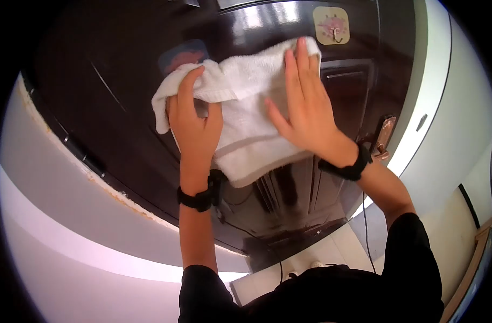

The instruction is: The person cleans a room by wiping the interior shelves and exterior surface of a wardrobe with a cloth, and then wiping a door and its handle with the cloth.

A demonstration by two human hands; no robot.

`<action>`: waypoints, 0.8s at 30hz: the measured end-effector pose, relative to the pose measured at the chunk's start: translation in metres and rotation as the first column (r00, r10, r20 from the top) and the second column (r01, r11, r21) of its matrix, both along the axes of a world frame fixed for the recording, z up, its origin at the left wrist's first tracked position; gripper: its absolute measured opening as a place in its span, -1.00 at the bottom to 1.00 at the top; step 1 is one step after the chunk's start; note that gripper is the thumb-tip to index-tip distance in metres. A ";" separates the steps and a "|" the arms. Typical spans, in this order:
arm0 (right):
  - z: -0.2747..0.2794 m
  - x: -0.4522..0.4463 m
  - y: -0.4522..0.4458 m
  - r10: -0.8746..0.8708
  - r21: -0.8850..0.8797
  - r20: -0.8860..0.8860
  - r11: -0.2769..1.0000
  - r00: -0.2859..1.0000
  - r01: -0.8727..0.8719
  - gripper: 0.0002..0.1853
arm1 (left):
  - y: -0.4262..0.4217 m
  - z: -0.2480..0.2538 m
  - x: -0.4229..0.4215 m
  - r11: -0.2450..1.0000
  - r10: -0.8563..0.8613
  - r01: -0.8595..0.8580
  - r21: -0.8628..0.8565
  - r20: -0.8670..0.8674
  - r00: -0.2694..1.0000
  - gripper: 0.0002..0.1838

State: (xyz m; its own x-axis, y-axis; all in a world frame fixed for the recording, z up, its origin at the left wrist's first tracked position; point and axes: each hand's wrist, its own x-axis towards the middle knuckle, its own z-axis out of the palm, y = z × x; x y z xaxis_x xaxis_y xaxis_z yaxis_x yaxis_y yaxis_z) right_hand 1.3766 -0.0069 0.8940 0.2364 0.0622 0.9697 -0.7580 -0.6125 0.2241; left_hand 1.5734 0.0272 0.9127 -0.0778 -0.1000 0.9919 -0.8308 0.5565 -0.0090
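Observation:
A white towel is spread against a dark brown, glossy panelled door. My left hand grips the bunched left part of the cloth, with a fold of it around the fingers. On the towel's right side my right hand lies flat, its fingers stretched upward and the thumb held apart. The towel's upper right corner shows just beyond those fingertips, and its lower edge hangs loose below both hands. Each wrist wears a black band.
A square hook sticker is on the door at upper right, and a bluish sticker is partly behind the towel. A bronze door handle is at the right. Dark cables hang near my arms above the tiled floor.

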 end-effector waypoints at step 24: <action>0.041 -0.074 -0.082 -0.169 -0.014 0.206 0.984 0.964 0.176 -0.67 | -0.030 -0.003 -0.064 0.868 -0.141 0.348 0.354 -0.497 0.856 -0.58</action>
State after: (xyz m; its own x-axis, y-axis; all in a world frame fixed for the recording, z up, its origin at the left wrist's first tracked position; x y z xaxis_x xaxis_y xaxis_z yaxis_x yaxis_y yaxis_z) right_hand 1.3024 -0.0888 0.9353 0.0445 0.0691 0.9966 -0.8833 -0.4634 0.0716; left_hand 1.5091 -0.0033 0.9101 0.2777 -0.5479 0.7891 -0.5209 0.6042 0.6029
